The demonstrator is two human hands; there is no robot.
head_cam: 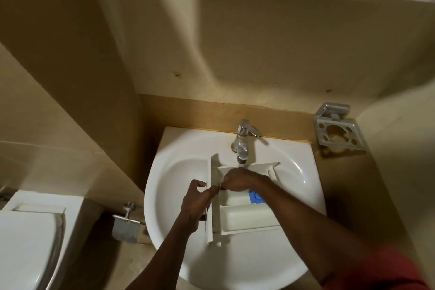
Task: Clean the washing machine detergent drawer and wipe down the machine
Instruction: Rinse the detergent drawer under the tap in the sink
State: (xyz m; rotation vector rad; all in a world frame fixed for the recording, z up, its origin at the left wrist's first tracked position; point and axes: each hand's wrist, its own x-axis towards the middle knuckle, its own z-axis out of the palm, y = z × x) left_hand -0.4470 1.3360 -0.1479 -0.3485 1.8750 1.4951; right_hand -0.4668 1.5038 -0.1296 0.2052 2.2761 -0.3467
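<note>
Detergent drawer [247,216] in sink [179,172] under tap [243,145] | left hand [196,203] grips its front edge | right hand [237,180] curled inside (hold unclear) | risk: wet plastic may slip, splashing over rim

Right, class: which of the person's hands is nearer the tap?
Right. The right hand is in the far end of the drawer, just below the tap; the left hand holds the drawer's left edge, further down and left.

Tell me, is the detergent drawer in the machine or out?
Out: the detergent drawer lies in the white sink, under the tap.
</note>
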